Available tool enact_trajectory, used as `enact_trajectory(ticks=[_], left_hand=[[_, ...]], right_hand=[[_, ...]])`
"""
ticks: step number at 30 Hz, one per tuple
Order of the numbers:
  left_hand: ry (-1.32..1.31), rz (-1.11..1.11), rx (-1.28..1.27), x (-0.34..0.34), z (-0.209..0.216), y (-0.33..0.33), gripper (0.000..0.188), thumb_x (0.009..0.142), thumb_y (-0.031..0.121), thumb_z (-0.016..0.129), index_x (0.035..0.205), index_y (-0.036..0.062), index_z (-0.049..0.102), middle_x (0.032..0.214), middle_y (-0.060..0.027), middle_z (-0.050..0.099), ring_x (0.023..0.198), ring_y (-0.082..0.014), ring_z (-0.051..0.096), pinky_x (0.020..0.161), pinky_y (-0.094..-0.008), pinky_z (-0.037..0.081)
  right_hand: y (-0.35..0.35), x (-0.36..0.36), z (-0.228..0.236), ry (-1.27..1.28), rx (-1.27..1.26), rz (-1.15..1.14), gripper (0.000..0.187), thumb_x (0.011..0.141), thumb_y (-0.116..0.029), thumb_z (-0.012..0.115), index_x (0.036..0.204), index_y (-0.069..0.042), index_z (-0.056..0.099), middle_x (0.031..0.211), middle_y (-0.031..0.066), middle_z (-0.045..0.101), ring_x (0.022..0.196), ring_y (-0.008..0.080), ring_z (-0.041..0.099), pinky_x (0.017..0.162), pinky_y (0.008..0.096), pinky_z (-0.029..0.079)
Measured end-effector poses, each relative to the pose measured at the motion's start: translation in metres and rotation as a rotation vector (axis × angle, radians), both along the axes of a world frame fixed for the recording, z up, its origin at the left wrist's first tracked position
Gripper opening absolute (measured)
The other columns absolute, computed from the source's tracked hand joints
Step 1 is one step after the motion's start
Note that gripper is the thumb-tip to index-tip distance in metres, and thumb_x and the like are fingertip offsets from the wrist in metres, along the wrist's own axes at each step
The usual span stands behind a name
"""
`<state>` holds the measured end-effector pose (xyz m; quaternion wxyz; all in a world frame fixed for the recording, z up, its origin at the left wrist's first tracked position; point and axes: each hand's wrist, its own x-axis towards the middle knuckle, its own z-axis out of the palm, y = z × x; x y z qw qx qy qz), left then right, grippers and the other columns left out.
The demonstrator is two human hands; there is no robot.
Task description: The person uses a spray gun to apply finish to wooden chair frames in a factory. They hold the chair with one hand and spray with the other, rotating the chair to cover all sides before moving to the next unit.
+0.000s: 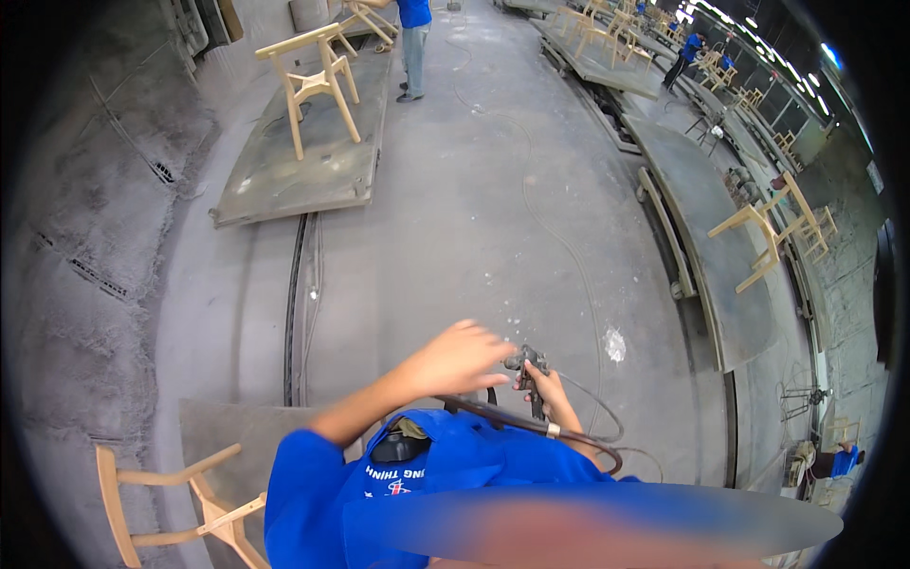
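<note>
In front of my chest, my right hand [546, 391] grips a dark hand tool [533, 364] by its handle; it looks like a spray gun, though its small parts cannot be made out. A thin hose [607, 400] loops away beside it. My left hand [460, 358] reaches across from the left, fingers stretched and a little blurred, close to the tool's top. Whether it touches the tool is unclear. A thicker dark hose [502, 413] crosses just below my hands. At the lower left, a bare wooden chair frame [210, 501] lies beside my left arm.
Ahead on the left, a wooden chair frame [318, 87] stands on a low grey platform [284, 185]. More frames [773, 228] rest on platforms [697, 218] along the right. A person in blue [415, 43] stands ahead. Floor rails [298, 313] and a trailing hose [559, 237] run along the floor.
</note>
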<state>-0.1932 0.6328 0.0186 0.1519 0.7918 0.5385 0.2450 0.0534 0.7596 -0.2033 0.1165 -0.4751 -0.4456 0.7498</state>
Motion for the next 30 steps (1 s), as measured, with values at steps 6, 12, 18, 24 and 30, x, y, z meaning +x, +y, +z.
enact_trajectory(ticks=[6, 12, 18, 24, 30], left_hand=[[0.164, -0.909, 0.503, 0.106, 0.114, 0.178, 0.029, 0.089, 0.039, 0.067, 0.094, 0.01, 0.065, 0.084, -0.0074, 0.067, 0.09, -0.0271, 0.066, 0.077, -0.0422, 0.047], [0.628, -1.374, 0.71, 0.193, 0.175, 0.249, 0.037, 0.086, 0.049, 0.067, 0.095, 0.0136, 0.073, 0.089, -0.0048, 0.075, 0.085, -0.0261, 0.071, 0.078, -0.0387, 0.052], [0.605, -1.3, 0.621, 0.184, 0.2, 0.322, 0.034, 0.083, 0.047, 0.07, 0.094, 0.0144, 0.074, 0.089, -0.0041, 0.075, 0.084, -0.0246, 0.071, 0.076, -0.0375, 0.052], [0.663, -1.268, 0.559, 0.11, 0.219, 0.381, 0.032, 0.079, 0.044, 0.073, 0.093, 0.0151, 0.074, 0.088, -0.0034, 0.074, 0.083, -0.0232, 0.071, 0.075, -0.0363, 0.051], [0.773, -1.205, 0.481, 0.019, 0.234, 0.461, 0.031, 0.075, 0.042, 0.076, 0.092, 0.0159, 0.075, 0.087, -0.0026, 0.074, 0.082, -0.0218, 0.071, 0.074, -0.0352, 0.051]], right_hand=[[0.078, 0.022, 0.0, 0.037, 0.095, -0.201, 0.032, 0.098, -0.034, 0.065, 0.113, -0.006, 0.061, 0.084, 0.0085, 0.069, 0.074, 0.0195, 0.072, 0.046, 0.0282, 0.048], [0.093, 0.01, 0.045, -0.102, 0.199, -0.198, 0.036, 0.094, -0.034, 0.072, 0.111, -0.003, 0.066, 0.09, 0.0079, 0.071, 0.083, 0.0193, 0.071, 0.054, 0.03, 0.049], [0.147, 0.003, 0.036, -0.121, 0.142, -0.557, 0.032, 0.095, -0.033, 0.071, 0.111, -0.006, 0.066, 0.083, 0.0039, 0.069, 0.073, 0.0139, 0.068, 0.046, 0.0275, 0.046], [0.226, -0.04, 0.022, -0.164, 0.134, -0.619, 0.032, 0.095, -0.033, 0.071, 0.11, -0.006, 0.066, 0.083, 0.0035, 0.069, 0.073, 0.0135, 0.068, 0.046, 0.0274, 0.046], [0.309, -0.102, 0.023, -0.192, 0.094, -0.555, 0.032, 0.094, -0.034, 0.071, 0.11, -0.006, 0.067, 0.083, 0.0031, 0.069, 0.073, 0.0132, 0.068, 0.047, 0.0272, 0.046]])
